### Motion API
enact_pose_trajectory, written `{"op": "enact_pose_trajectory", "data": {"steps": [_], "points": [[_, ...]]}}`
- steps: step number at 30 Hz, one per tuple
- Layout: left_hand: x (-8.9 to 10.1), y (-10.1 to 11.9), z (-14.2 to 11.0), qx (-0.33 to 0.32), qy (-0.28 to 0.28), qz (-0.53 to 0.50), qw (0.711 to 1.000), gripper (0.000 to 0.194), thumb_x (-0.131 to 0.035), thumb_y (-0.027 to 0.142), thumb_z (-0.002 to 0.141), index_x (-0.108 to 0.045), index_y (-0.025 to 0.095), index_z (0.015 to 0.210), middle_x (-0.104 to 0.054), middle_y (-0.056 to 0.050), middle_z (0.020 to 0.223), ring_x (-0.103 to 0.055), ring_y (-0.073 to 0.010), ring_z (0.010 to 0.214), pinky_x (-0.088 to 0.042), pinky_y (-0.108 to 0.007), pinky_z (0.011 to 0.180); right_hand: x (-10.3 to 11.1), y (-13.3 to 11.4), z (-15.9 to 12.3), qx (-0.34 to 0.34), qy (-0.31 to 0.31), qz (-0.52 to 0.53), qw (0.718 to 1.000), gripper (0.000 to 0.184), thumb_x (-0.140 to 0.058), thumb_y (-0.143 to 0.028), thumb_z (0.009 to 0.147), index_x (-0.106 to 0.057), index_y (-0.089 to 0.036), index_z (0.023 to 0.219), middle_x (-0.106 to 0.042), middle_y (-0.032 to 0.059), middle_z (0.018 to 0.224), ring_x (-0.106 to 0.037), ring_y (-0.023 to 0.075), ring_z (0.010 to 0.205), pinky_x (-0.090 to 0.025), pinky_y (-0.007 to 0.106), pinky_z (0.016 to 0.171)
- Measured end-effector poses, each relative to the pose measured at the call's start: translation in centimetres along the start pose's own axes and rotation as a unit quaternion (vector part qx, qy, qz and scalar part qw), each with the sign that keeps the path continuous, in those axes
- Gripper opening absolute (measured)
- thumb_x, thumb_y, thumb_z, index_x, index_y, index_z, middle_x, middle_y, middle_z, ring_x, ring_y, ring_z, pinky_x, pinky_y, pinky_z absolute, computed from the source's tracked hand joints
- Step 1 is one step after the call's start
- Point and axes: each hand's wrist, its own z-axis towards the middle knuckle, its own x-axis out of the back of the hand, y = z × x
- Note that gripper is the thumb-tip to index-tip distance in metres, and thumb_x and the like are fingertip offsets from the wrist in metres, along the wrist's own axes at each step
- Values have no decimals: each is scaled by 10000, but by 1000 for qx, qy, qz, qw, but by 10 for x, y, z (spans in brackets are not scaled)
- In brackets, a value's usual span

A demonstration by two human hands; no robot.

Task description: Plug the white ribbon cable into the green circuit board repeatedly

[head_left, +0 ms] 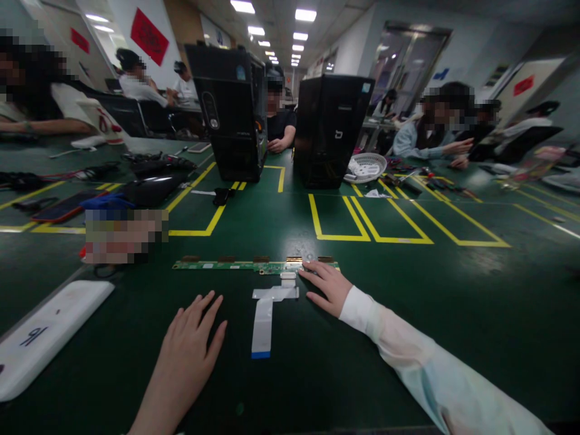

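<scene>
A long narrow green circuit board [235, 264] lies across the dark green table in front of me. A white flat ribbon cable [263, 320] with a blue tip runs from the board's connector toward me. My left hand [193, 338] lies flat on the table to the left of the cable, fingers spread, holding nothing. My right hand [327, 285], in a white sleeve, rests at the board's right end with its fingertips touching the board near the connector, fingers extended.
Two black computer towers [233, 109] [330, 127] stand at the back. A white basket [366, 167] sits to their right, a white flat device [40, 332] at near left. Yellow tape outlines [362, 223] mark the table. Several people sit around it.
</scene>
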Motion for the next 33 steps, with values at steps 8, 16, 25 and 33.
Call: {"op": "enact_pose_trajectory", "data": {"steps": [8,16,25,33], "points": [[4,1,1,10,-14,-19,1000,581,-336,486,934,-491,162,1391,-500,-130,1443,-423,-320,1359,-345,-552,1108,12,-14,9,29,8,17,999,477,-447,-376,945,-522,-156,1361,-457,150,1429,-265,295,1409,-306,521,1125],[5,3,1,7,-14,-15,1000,574,-325,478,939,-507,153,1375,-505,-124,1438,-430,-317,1352,-350,-540,1107,11,-34,23,41,-31,41,998,513,-460,-452,941,-506,-213,1392,-358,145,1505,-256,315,1411,-299,541,1108],[6,3,2,9,-9,-8,1000,577,-312,471,945,-506,142,1377,-509,-133,1434,-435,-314,1350,-345,-538,1114,5,-31,22,26,-49,38,998,509,-475,-458,940,-518,-226,1391,-427,127,1462,-328,298,1370,-312,506,1106],[8,4,3,14,-22,-22,999,576,-318,464,946,-496,139,1386,-494,-139,1446,-413,-313,1367,-333,-539,1120,8,-31,20,12,-72,24,997,513,-491,-457,933,-508,-241,1398,-406,115,1490,-337,301,1375,-289,539,1117]]}}
